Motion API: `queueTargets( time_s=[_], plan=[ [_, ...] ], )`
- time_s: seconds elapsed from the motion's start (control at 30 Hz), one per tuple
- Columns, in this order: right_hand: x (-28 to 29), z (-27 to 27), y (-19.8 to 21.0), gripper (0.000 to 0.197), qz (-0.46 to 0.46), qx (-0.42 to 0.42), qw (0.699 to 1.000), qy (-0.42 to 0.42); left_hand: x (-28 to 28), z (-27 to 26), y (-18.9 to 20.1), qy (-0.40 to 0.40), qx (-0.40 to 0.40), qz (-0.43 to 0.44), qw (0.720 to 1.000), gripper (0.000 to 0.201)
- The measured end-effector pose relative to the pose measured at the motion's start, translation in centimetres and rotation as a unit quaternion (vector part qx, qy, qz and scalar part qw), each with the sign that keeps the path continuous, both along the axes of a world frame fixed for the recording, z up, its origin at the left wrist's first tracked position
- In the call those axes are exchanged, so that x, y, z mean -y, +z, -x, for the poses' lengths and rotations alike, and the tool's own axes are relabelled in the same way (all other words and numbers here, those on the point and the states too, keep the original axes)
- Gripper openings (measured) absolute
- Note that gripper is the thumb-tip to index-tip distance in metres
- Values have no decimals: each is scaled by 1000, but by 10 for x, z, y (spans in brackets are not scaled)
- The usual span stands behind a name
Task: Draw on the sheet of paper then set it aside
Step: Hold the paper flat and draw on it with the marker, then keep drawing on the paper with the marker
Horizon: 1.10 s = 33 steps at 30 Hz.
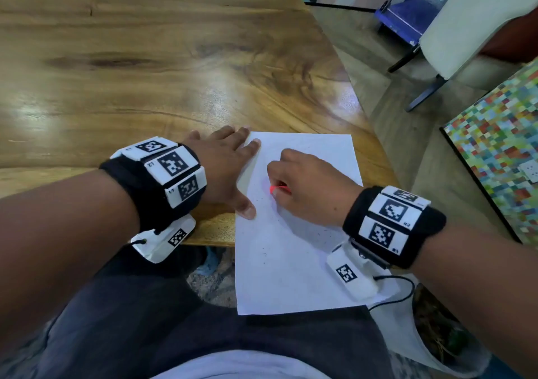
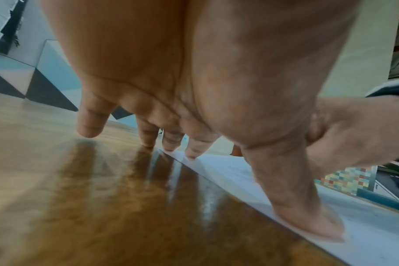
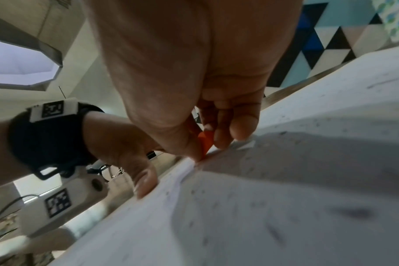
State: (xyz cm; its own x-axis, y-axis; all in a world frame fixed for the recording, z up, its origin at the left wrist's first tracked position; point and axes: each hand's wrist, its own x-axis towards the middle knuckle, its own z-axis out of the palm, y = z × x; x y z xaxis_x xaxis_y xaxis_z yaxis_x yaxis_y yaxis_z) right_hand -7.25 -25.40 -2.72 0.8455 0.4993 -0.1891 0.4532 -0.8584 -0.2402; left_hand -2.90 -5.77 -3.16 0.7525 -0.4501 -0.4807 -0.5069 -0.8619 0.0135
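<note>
A white sheet of paper (image 1: pixel 294 247) lies at the near right corner of the wooden table (image 1: pixel 145 73), its lower half hanging past the table's front edge. My left hand (image 1: pixel 224 169) lies flat with straight fingers, its thumb (image 2: pixel 307 221) and fingertips pressing the sheet's left edge (image 2: pixel 216 167). My right hand (image 1: pixel 305 186) rests on the sheet with fingers curled round a short red-orange crayon (image 1: pixel 278 189). In the right wrist view the crayon (image 3: pixel 205 142) touches the paper (image 3: pixel 285 198) with its tip. Small dark marks speckle the sheet.
The table's right edge runs diagonally just beyond the paper. On the floor to the right lies a multicoloured chequered panel (image 1: pixel 500 151); a pale chair (image 1: pixel 465 23) on dark legs stands further back. My dark-trousered lap is below the table edge.
</note>
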Motion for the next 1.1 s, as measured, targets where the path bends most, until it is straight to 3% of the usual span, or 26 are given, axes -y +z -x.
queueTargets(
  time_s=[0.23, 0.5, 0.67, 0.73, 0.9, 0.97, 1.03, 1.1],
  plan=[
    [16, -54, 5, 10, -2, 24, 991, -134, -1, 0, -1, 5, -5, -1, 1000, 138],
    [8, -18, 0, 12, -6, 2, 999, -46, -2, -1, -3, 6, -9, 5, 1000, 137],
    [28, -40, 7, 9, -2, 19, 986, -164, -4, 1, -2, 7, -6, 4, 1000, 136],
    [26, -34, 7, 11, 28, 26, 988, -151, -3, 1, -1, 6, 2, 4, 1000, 136],
    [-4, 7, 9, 12, 86, 36, 995, -19, -4, 1, -5, 13, 3, 13, 1000, 136],
    [-12, 12, 16, 10, 52, 17, 998, -1, -4, 0, -6, 11, 5, 16, 1000, 135],
    [-15, 13, 24, 9, -43, -29, 998, -32, -5, 0, -7, 9, 8, 20, 1000, 135],
    [-17, 22, 30, 5, -209, -166, 958, -105, -7, 1, -8, 8, 16, 21, 1000, 134]
  ],
)
